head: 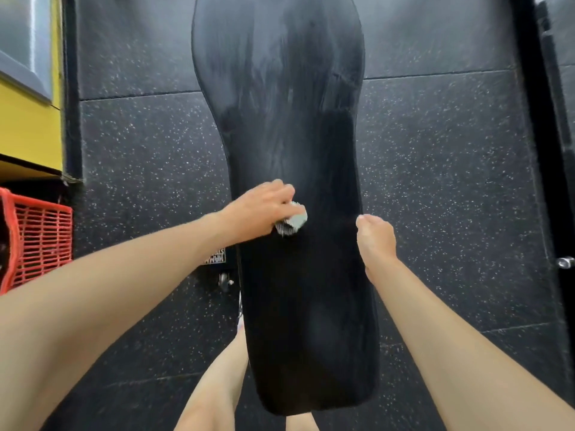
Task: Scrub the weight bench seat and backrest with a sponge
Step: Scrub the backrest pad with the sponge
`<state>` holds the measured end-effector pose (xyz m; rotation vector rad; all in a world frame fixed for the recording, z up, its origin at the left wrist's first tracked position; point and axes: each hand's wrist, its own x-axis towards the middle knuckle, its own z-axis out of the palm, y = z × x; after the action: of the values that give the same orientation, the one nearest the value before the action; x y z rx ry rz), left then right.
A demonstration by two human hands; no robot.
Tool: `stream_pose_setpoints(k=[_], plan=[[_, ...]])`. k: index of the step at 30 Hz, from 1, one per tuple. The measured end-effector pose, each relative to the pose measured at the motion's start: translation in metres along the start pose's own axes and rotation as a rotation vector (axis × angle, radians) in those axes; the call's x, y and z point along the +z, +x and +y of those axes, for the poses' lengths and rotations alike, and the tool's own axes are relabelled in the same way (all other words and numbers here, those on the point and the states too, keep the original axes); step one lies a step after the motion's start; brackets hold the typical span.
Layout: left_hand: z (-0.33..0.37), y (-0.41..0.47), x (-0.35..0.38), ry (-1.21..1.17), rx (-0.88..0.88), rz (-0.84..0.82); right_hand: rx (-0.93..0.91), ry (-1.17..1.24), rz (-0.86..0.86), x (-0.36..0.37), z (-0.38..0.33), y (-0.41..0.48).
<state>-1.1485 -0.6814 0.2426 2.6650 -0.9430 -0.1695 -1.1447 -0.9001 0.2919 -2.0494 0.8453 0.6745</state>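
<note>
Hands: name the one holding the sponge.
The left hand grips the grey sponge on the black padded bench; the right hand, beside the bench's right edge, holds none.

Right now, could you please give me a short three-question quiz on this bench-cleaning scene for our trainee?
1. True or false: the right hand is at the right edge of the bench pad.
2. Which hand holds the sponge? A) the left hand B) the right hand C) neither
3. Fill in: the whitish streaks lie on the pad's ___ end, near or far from the person.

Key: 1 true; 2 A; 3 far.
</note>
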Motion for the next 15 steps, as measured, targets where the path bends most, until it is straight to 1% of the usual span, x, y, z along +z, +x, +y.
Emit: stream_pose_setpoints(k=[1,2,4,5,6,7,8,10,11,12,13,14,15], plan=[[-0.021,0.008,-0.006,-0.012,-0.125,0.061,0.001,0.009,0.007,0.006,-0.011,0.003],[-0.043,0.015,-0.01,-0.053,-0.31,0.157,0.003,0.004,0.013,0.012,-0.021,0.007],[-0.067,0.027,-0.02,-0.183,-0.738,0.325,0.006,-0.023,0.031,0.02,-0.039,0.016],[-0.067,0.034,-0.022,-0.211,-0.873,0.361,-0.001,-0.05,0.036,0.023,-0.048,0.02],[-0.062,0.039,-0.023,-0.206,-0.91,0.375,-0.018,-0.064,0.041,0.025,-0.055,0.026],[-0.056,0.041,-0.021,-0.17,-0.835,0.363,-0.03,-0.074,0.041,0.027,-0.061,0.032],[-0.05,0.04,-0.016,-0.113,-0.665,0.314,-0.031,-0.082,0.039,0.028,-0.066,0.036],[-0.042,0.031,-0.009,0.014,-0.16,0.119,-0.033,-0.083,0.03,0.03,-0.076,0.047],[-0.051,0.029,-0.013,0.047,0.068,0.02,-0.028,-0.089,0.034,0.031,-0.078,0.054],[-0.069,0.033,-0.019,0.079,0.209,-0.035,-0.034,-0.092,0.038,0.032,-0.082,0.059],[-0.088,0.041,-0.026,0.112,0.237,-0.027,-0.039,-0.094,0.042,0.033,-0.086,0.064],[-0.108,0.051,-0.031,0.129,0.165,0.025,-0.026,-0.098,0.043,0.033,-0.089,0.067],[-0.126,0.062,-0.036,0.105,0.005,0.092,-0.03,-0.101,0.051,0.034,-0.091,0.07]])
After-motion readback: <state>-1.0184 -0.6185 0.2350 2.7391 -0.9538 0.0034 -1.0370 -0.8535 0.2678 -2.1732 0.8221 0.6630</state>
